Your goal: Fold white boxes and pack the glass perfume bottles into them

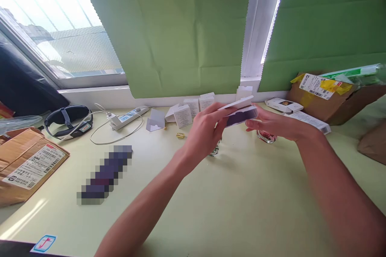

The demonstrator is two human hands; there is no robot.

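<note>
A small white cardboard box (241, 115) with its flap raised and a dark inside is held above the table. My left hand (208, 122) is closed around its left side. At the box's right end, my right hand (268, 122) grips it with thumb and fingers; part of that grip is hidden behind the box. Below my left hand a clear glass object (214, 151) shows in part. Under my right hand lies a glass item with red in it (267, 137), also partly covered. A gold-coloured cap (180, 135) lies to the left.
Several white boxes (183, 116) stand by the wall, beside an opened box (155, 120). A power strip (129, 117) with a cable and a black headband device (69, 122) are at left. Cardboard cartons stand left (27, 164) and right (334, 100). A pixelated dark object (105, 174) lies front left.
</note>
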